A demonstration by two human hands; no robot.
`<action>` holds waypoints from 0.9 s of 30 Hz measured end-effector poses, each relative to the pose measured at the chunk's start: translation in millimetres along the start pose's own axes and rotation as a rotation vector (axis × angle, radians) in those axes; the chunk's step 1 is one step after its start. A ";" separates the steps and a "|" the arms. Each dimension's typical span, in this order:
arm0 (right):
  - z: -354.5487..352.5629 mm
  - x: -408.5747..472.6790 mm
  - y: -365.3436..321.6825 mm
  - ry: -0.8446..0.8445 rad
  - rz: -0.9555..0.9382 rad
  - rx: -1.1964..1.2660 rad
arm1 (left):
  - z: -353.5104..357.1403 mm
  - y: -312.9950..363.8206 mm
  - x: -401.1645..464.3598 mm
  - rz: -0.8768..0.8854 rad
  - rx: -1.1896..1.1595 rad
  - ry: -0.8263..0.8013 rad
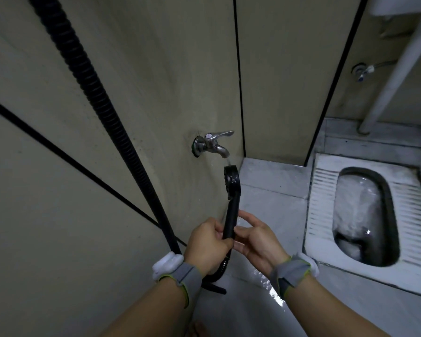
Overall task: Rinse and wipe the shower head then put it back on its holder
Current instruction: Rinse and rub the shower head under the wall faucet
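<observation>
Beside a squat toilet (365, 215), both hands, left (208, 242) and right (260, 239), grip a shower head (231, 188) under a running tap (213, 143).

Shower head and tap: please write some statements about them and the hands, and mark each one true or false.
1. The black shower head is held just under the spout of the wall tap. True.
2. Only the right hand touches the shower head's handle. False: the left hand grips the handle too, and the right hand's fingers hold it from the other side.
3. The shower head sits on its holder. False: it is in the person's hands, and no holder is in view.
4. A black ribbed hose runs up along the wall on the left. True.
5. A squat toilet is set in the floor on the right. True.
</observation>
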State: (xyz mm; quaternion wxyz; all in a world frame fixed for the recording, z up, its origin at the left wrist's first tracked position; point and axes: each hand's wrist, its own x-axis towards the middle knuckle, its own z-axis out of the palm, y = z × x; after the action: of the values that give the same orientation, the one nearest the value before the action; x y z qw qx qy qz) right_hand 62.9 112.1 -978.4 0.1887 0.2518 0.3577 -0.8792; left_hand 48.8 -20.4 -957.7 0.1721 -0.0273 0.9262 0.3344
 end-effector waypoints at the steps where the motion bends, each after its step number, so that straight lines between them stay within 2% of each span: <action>1: -0.7 -0.3 1.5 0.003 0.002 -0.008 | 0.6 -1.6 -0.9 -0.001 0.001 -0.007; 21: -3.1 -2.1 2.0 0.006 0.005 -0.026 | 7.8 -6.3 -1.9 -0.022 -0.011 -0.016; 27: -3.5 3.4 -3.1 0.013 -0.009 -0.058 | 2.6 2.4 13.2 -0.122 -0.122 -0.008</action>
State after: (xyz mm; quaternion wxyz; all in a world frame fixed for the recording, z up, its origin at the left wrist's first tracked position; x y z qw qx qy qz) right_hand 59.8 116.2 -980.9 0.1898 0.2502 0.3851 -0.8678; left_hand 36.7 -16.0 -962.5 0.1940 -0.0927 0.8999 0.3794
